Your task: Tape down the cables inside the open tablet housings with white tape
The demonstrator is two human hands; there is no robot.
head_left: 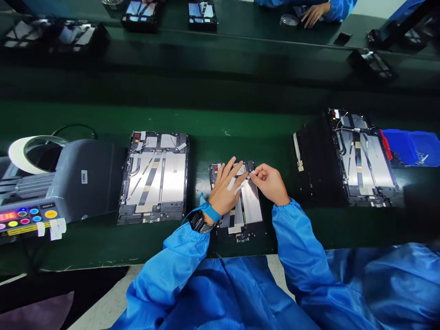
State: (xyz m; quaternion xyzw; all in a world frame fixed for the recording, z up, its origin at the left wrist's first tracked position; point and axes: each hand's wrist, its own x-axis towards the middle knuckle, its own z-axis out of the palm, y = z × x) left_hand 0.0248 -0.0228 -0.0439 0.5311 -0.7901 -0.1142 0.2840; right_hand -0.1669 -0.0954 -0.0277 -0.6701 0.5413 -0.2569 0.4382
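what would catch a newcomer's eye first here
Most striking are the two bare hands at the centre: the left hand, with strips of white tape stuck to its fingers, lies flat on an opened tablet, while the right hand pinches something small at its top edge. A second opened tablet lies to the left on the green bench, and a grey tape dispenser with coloured buttons sits at far left.

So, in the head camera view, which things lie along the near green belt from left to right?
Tape dispenser → open tablet → tablet under left hand and right hand → open tablet on black tray → blue bin.
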